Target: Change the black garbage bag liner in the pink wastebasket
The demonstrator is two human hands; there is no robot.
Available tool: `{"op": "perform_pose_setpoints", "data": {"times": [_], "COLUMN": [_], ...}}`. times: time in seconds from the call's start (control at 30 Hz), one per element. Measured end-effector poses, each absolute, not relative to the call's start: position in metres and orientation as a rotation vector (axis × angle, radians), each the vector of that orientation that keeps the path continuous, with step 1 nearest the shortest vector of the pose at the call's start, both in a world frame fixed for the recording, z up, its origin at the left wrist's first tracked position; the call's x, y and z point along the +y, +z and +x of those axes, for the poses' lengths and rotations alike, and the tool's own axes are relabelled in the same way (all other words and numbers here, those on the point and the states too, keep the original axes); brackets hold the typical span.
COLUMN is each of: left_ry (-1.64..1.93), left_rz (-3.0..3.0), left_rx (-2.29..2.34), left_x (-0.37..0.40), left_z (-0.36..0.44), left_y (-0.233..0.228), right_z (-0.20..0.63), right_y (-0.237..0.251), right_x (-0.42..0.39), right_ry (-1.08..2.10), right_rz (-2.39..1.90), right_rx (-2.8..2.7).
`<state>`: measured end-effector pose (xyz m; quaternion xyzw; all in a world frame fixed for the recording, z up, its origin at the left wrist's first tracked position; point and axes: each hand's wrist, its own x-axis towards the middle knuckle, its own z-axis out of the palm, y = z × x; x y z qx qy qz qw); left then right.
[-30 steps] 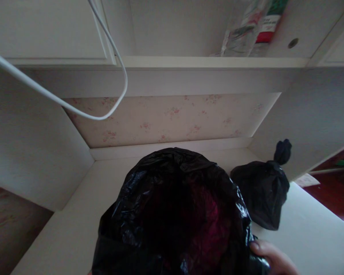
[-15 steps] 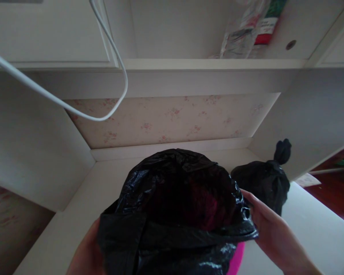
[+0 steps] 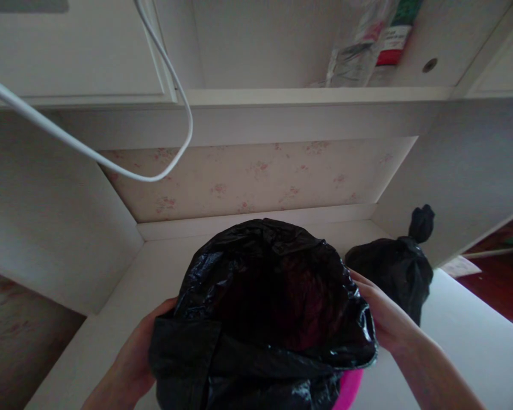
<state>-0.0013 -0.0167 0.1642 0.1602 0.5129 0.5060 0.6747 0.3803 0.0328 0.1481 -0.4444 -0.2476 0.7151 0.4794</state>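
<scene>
At six o'clock I see a black bag (image 3: 256, 364) over a pink container (image 3: 349, 388). Left hand (image 3: 141, 347) at seven and right hand (image 3: 382, 313) at four touch its sides; whether they pinch, I can't tell. The right partly hides a knotted bag (image 3: 393, 266); a white cable (image 3: 149, 179) loops at ten.

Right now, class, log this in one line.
left hand: on open black bag; right hand: same bag; knotted bag: beyond right hand

1 white cable (image 3: 149, 178) loops before floral wallpaper (image 3: 260, 179), clear packaging (image 3: 351, 60) on a shelf (image 3: 260, 97) above.
</scene>
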Motion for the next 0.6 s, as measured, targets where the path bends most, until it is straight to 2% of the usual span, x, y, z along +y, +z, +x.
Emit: {"op": "perform_pose_setpoints", "data": {"times": [0.23,0.6], "left_ry": [1.255,1.454], "left_rz": [0.482,0.565], "left_rx": [1.125,1.229], "left_x": [0.001,0.012], "left_z": [-0.017,-0.017], "left_y": [0.154,0.190], "right_z": [0.380,0.369], "right_y": [0.162,0.199], "right_x": [0.055,0.085], "right_ry": [1.552,1.153], "right_rz": [-1.124,-1.080], "right_rx": [-0.641,-0.777]}}
